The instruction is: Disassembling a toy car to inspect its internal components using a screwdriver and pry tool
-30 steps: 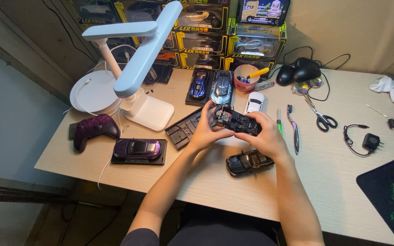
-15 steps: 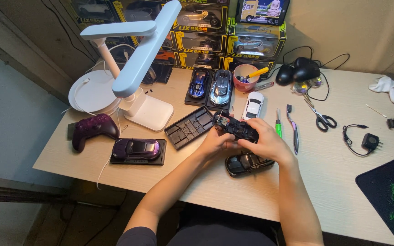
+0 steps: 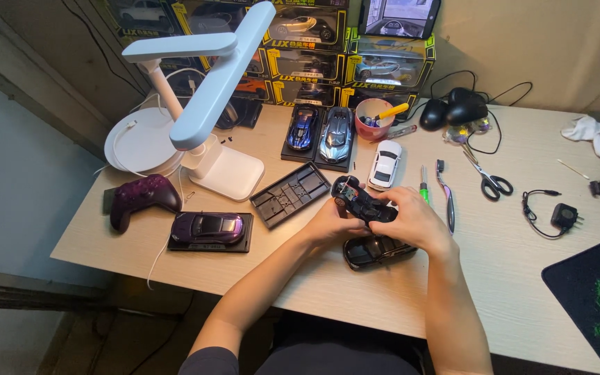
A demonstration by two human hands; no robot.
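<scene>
Head view: a black toy car chassis (image 3: 361, 201) is held just above the desk (image 3: 494, 292), between both hands. The left hand (image 3: 329, 226) is closed round its near end, and the right hand (image 3: 414, 219) is curled over its far side, so the chassis is gripped firmly from both ends with the fingers wrapped shut on it. The wheels and some inner parts are exposed on top. A black car body shell (image 3: 378, 251) is left lying on the desk just beneath the hands, apart from the chassis. Judged from this, the car is taken apart into two pieces, and the shell is not yet joined to the chassis. An empty black display base (image 3: 290, 194) is seen just to the left of the hands.

The surface is a pale wooden desk. A purple car on a base (image 3: 210, 228), a purple game controller (image 3: 142, 198) and a white desk lamp (image 3: 206, 90) are set to the left. A blue car (image 3: 303, 128), a silver car (image 3: 336, 134) and a white car (image 3: 385, 164) are placed behind the hands, near a pink cup (image 3: 373, 119). Scissors (image 3: 486, 175) and a screwdriver (image 3: 423, 189) are laid to the right. Boxed model cars (image 3: 314, 42) are stacked against the wall at the back.
</scene>
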